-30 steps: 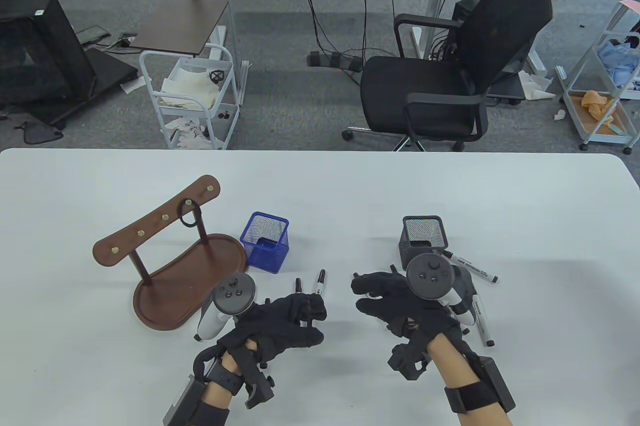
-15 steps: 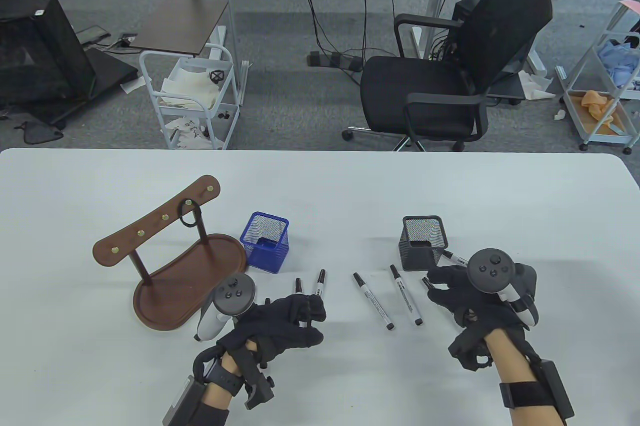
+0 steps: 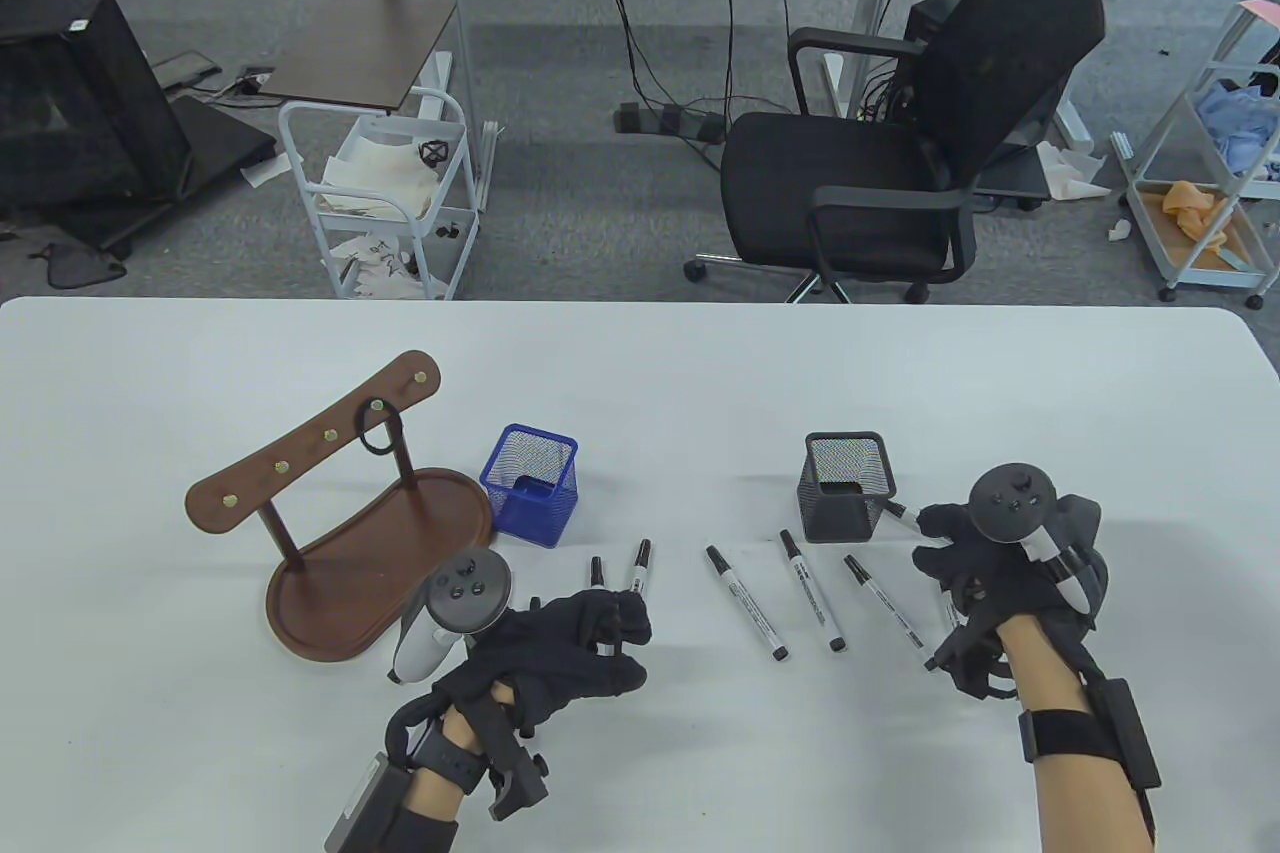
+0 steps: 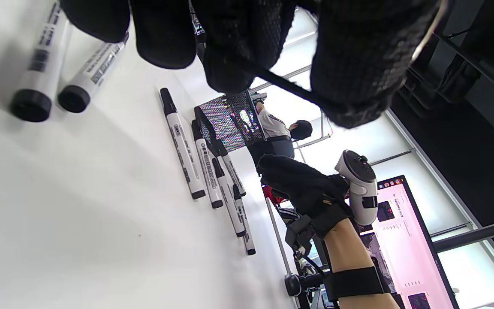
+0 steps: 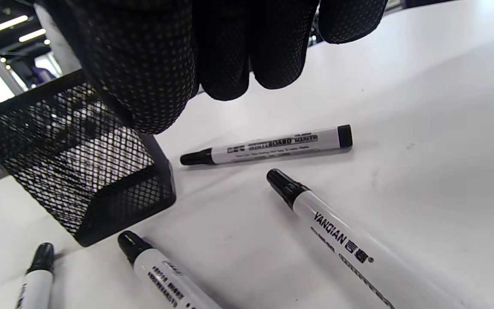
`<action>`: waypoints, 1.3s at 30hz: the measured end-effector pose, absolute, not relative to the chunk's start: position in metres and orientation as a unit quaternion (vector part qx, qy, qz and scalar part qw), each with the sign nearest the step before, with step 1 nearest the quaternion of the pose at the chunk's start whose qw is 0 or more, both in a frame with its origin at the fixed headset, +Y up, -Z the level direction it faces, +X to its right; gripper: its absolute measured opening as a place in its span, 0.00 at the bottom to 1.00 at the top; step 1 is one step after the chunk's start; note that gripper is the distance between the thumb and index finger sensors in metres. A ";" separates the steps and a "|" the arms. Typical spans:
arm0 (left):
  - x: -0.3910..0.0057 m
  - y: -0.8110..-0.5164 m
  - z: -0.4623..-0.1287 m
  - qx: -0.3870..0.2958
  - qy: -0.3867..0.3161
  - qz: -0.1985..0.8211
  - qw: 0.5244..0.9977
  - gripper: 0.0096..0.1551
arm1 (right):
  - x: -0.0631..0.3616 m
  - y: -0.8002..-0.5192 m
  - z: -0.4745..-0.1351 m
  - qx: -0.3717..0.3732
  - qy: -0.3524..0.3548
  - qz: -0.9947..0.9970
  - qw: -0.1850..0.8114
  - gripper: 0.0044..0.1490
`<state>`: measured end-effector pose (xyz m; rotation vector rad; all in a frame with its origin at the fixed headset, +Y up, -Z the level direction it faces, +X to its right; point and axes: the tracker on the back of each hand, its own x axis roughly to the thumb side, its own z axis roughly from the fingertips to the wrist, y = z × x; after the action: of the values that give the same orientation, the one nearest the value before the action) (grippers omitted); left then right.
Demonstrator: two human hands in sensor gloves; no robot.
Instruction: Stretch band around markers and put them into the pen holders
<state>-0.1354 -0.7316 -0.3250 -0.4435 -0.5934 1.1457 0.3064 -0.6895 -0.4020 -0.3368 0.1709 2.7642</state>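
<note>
Fingers of the left hand (image 3: 565, 648) curl round two markers (image 3: 620, 575), whose capped ends poke out on the far side of the fist; the left wrist view shows the pair (image 4: 52, 81) side by side under the fingertips, with a thin black strand, probably the band (image 4: 290, 88), drawn taut between two fingers. That grip holds its bundle at the near middle of the counter (image 3: 640, 373).

The right hand (image 3: 1000, 573) hangs over the right-hand group of loose markers with fingers bent downward and nothing between them, so its grip reads as slack and empty. Closest to it is the marker (image 3: 905, 513) lying beside the black holder (image 3: 845, 488), just left of the fingertips; in the right wrist view this marker (image 5: 266, 146) lies crosswise below the fingers. Three more (image 3: 815, 605) lie in a row between the two hands, long axes running near to far and tilted leftward at the far end. The right hand is plainly the nearer one for all of these.

The blue holder (image 3: 530, 485) stands just beyond the left hand, near the wooden rack (image 3: 330, 503), where another band (image 3: 380, 428) hangs from a peg.

Hidden: how far the taut band wraps the held pair, and any marker lying under the right palm.
</note>
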 end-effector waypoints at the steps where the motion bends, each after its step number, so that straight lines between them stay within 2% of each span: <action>1: -0.135 -0.732 -0.325 -0.205 -0.275 0.529 0.776 0.46 | 0.307 -0.692 -0.405 -0.124 0.062 0.975 0.172 0.32; 16: -0.135 -0.732 -0.325 -0.208 -0.274 0.526 0.778 0.46 | 0.318 -0.728 -0.441 -0.194 0.089 0.961 0.176 0.35; 39: -0.135 -0.732 -0.326 -0.213 -0.275 0.527 0.775 0.45 | 0.320 -0.741 -0.457 -0.224 0.120 0.956 0.147 0.31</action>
<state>-0.1352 -0.7316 -0.3261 -0.4614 -0.5955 1.1419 0.3197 -0.7405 -0.4575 -0.6434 0.3462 2.7520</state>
